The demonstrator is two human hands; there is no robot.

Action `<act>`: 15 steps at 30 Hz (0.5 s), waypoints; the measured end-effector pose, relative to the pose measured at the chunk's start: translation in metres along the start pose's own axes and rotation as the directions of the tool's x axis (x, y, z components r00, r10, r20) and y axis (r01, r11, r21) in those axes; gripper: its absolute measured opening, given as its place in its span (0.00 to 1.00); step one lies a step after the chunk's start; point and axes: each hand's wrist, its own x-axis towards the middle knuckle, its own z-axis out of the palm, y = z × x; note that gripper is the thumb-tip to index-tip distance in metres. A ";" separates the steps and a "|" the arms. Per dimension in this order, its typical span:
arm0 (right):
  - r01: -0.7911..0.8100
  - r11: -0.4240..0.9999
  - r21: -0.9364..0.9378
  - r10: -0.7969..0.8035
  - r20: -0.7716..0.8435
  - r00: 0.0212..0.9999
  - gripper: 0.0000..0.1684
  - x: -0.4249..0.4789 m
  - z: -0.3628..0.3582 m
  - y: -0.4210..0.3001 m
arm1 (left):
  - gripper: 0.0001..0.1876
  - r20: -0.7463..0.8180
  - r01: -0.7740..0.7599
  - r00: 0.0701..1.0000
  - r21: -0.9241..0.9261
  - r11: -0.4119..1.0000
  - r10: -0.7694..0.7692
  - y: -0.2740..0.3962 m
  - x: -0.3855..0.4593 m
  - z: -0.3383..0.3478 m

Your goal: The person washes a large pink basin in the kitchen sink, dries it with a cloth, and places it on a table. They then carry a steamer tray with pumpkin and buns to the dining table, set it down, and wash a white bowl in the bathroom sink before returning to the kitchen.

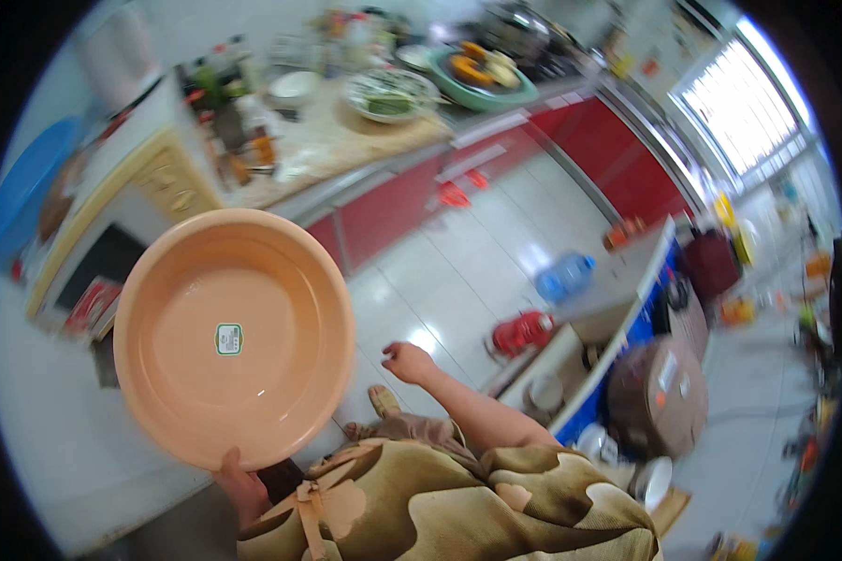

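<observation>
A round peach-coloured plastic basin (281, 393) fills the left of the view, tilted so that its inside faces me. Its inner bottom bears a small green-and-white label (229, 339); nothing lies inside. My left hand (244, 487) grips the lower rim, thumb over the edge and fingers hidden behind it. Free of any object, my right hand (408, 362) hangs over the tiled floor to the right of the basin, with its fingers loosely bent.
On the counter (316, 154) stand a patterned plate (391, 98) with green vegetables, bottles, and a green basin (488, 98) holding cut pumpkin. A blue plastic bottle (565, 276) and a red jug (520, 334) are near a table (656, 294) at right, which bears a rice cooker (656, 396).
</observation>
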 end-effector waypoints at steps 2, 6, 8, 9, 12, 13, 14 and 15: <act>-0.105 0.981 0.165 0.117 -0.064 0.991 0.22 -0.021 -0.017 0.030 | 0.29 0.096 0.089 0.991 0.076 0.993 -0.096 -0.011 0.000 0.036; -0.237 0.918 0.318 0.303 -0.177 0.936 0.21 -0.078 -0.027 0.083 | 0.28 0.239 0.156 0.953 0.140 0.978 -0.186 -0.046 -0.005 0.076; -0.227 0.898 0.378 0.347 -0.288 0.893 0.21 -0.123 -0.033 0.088 | 0.28 0.304 0.268 0.898 0.200 0.943 -0.319 -0.053 -0.010 0.094; -0.217 0.889 0.404 0.365 -0.338 0.867 0.21 -0.142 -0.032 0.090 | 0.28 0.326 0.316 0.866 0.234 0.920 -0.380 -0.054 -0.011 0.099; -0.177 0.794 0.582 0.469 -0.400 0.787 0.21 -0.192 -0.016 0.130 | 0.26 0.357 0.369 0.801 0.338 0.866 -0.481 -0.096 0.010 0.107; -0.176 0.771 0.612 0.506 -0.420 0.753 0.21 -0.212 -0.015 0.128 | 0.24 0.364 0.372 0.783 0.375 0.849 -0.504 -0.102 0.008 0.113; -0.298 0.792 0.532 0.567 -0.464 0.681 0.19 -0.236 -0.011 0.120 | 0.22 0.368 0.373 0.768 0.409 0.833 -0.525 -0.107 0.005 0.120; -0.264 0.755 0.601 0.610 -0.493 0.621 0.19 -0.252 -0.005 0.124 | 0.20 0.378 0.374 0.750 0.435 0.819 -0.543 -0.113 0.002 0.127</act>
